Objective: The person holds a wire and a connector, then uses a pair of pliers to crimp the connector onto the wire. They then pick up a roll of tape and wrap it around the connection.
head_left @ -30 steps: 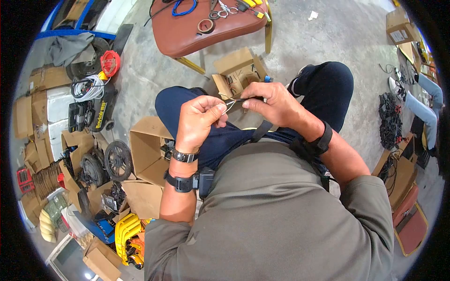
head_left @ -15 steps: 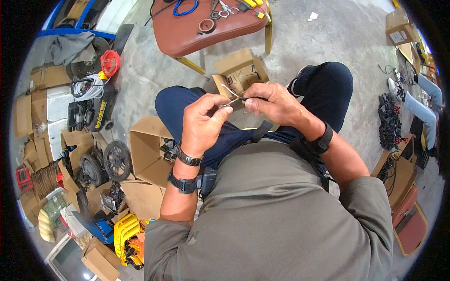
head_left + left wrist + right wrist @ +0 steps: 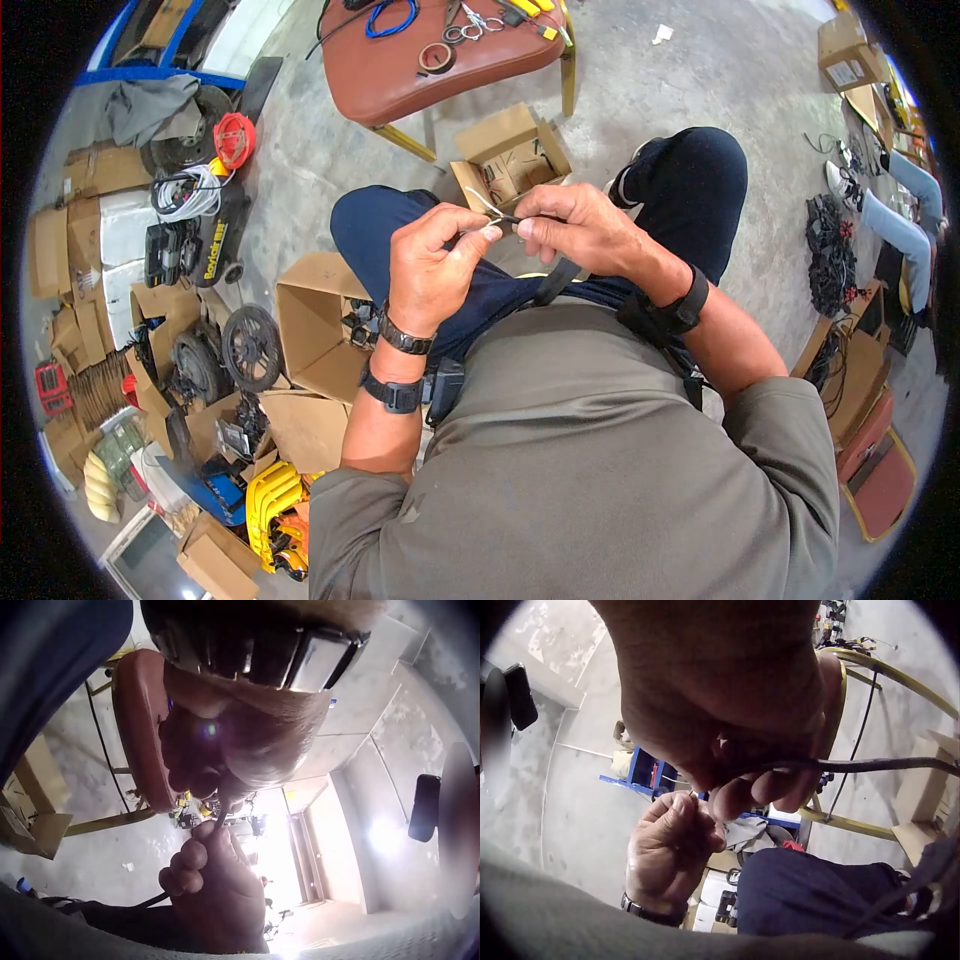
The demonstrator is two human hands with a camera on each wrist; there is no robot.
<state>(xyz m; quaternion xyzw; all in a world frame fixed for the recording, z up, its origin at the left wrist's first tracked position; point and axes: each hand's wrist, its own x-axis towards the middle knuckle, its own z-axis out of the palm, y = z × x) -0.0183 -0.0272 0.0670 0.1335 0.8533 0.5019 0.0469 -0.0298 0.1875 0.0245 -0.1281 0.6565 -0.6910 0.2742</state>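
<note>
Over the lap, both hands meet at the stripped end of a black cable, where thin pale wires fan out. The left hand pinches one wire between thumb and index finger, while another sticks up free above its fingertips. The right hand grips the black sheath close behind the split. In the right wrist view the cable runs back from the right hand past a chair frame; the left hand is at the wire end. The left wrist view shows the fingertips of both hands close together.
Ahead is a padded brown chair bearing scissors, a tape roll and blue wire. An open cardboard box with small scraps lies beyond the knees. Boxes, wheels and a yellow plastic item crowd the left.
The left hand has rolled and shifted slightly forward, changing its pinch on the wires. One pale wire now points up and away, free of the fingers. The right hand has stayed nearly in place.
</note>
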